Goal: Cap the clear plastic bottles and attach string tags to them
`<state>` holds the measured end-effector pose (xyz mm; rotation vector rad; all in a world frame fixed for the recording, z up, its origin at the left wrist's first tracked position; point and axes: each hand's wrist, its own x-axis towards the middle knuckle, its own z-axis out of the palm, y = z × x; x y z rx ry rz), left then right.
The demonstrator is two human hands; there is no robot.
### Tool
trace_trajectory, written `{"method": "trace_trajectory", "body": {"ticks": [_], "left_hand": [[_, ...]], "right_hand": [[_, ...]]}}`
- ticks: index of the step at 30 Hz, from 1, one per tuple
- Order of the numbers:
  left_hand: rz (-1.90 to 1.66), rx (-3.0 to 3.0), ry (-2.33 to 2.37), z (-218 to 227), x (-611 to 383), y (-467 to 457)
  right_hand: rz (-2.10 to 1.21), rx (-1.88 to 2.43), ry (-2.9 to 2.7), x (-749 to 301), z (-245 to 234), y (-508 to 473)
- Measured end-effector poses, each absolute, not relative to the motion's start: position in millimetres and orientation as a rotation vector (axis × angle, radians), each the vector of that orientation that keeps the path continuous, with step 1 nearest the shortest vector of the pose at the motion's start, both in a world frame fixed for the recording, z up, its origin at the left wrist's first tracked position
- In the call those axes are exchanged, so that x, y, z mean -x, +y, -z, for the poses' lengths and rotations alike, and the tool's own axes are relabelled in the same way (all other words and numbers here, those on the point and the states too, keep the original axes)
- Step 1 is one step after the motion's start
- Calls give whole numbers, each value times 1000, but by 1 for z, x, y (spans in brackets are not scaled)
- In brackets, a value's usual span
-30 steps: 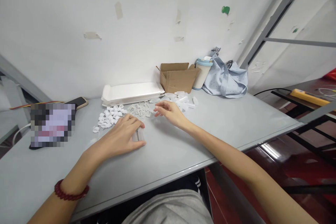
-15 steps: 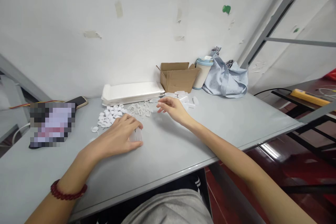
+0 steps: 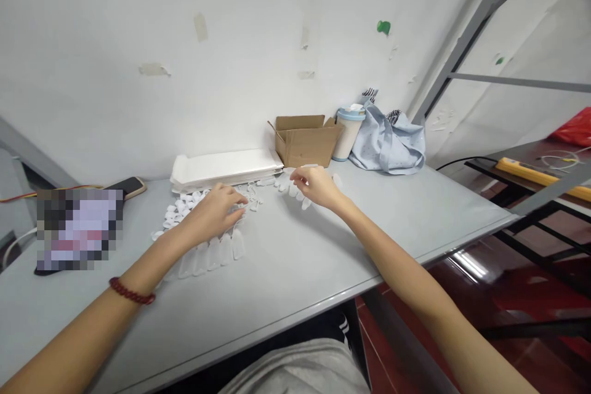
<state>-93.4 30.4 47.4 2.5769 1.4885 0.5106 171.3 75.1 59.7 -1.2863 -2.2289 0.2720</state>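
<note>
My left hand point(image 3: 215, 212) reaches over the table with thumb and fingers apart. Its fingertips are beside a scatter of thin, pale looped pieces point(image 3: 253, 197). Under and behind it lies a heap of small white rounded pieces point(image 3: 173, 214), partly covered by the hand. A neat row of translucent plastic tab-shaped pieces point(image 3: 215, 254) lies on the table just below my left palm. My right hand point(image 3: 318, 186) is over a loose group of similar translucent pieces point(image 3: 306, 202), its thumb and fingers curled together. What is between those fingertips is too small to make out.
White flat cartons point(image 3: 226, 166) lie stacked along the wall. Beside them stand an open cardboard box point(image 3: 307, 146), a lidded cup point(image 3: 348, 134) and a light blue cloth bag point(image 3: 390, 141). At the left are a phone point(image 3: 127, 187) and a blurred-out item point(image 3: 83, 231).
My left hand has moved off the translucent pieces towards the looped pieces, leaving the row showing. My right hand's fingers have curled in over the translucent group. The view has shifted slightly.
</note>
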Motion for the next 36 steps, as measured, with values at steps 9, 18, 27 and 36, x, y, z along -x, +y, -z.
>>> {"method": "trace_trajectory", "body": {"ticks": [9, 18, 27, 36], "left_hand": [[-491, -2758, 1406, -48, 69, 43], [-967, -2395, 1574, -56, 95, 19], [-1249, -1737, 1767, -66, 99, 6], [-1386, -1437, 1667, -65, 98, 5]], "right_hand": [[-52, 1214, -2516, -159, -47, 79], [254, 1223, -2705, -122, -37, 105], [321, 1175, -2766, -101, -32, 124], [99, 1036, -2553, -112, -41, 86]]}}
